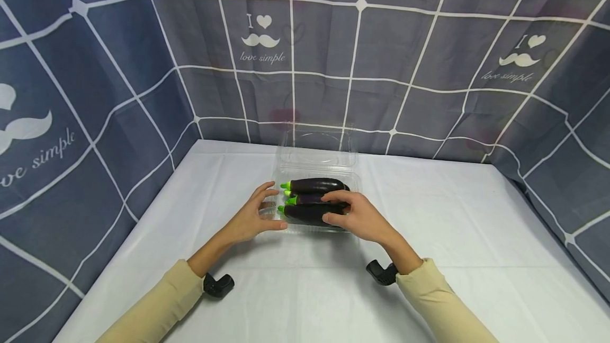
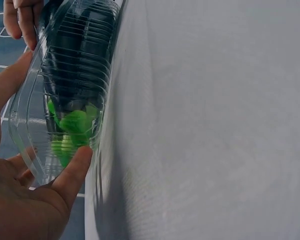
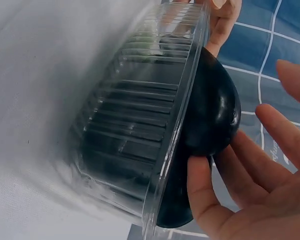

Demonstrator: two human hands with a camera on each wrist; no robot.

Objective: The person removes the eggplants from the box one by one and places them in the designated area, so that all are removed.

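Observation:
Several dark purple eggplants with green stems lie side by side in a clear plastic clamshell box (image 1: 287,229), stems toward the left. My left hand (image 1: 249,220) is at the box's left end, fingers spread and fairly straight; in the left wrist view its thumb (image 2: 76,175) touches the ribbed wall. At the right end, my right hand (image 1: 360,217) holds the blunt end of the nearest eggplant (image 1: 305,214), thumb on the near side and fingers behind. In the right wrist view this eggplant (image 3: 214,107) bulges above the rim (image 3: 166,165).
The clear lid (image 1: 316,148) stands open at the back of the box, close to the grid-patterned curtain (image 1: 324,41). A white cloth (image 1: 429,216) covers the table. Black wrist mounts (image 1: 219,285) hang under both forearms.

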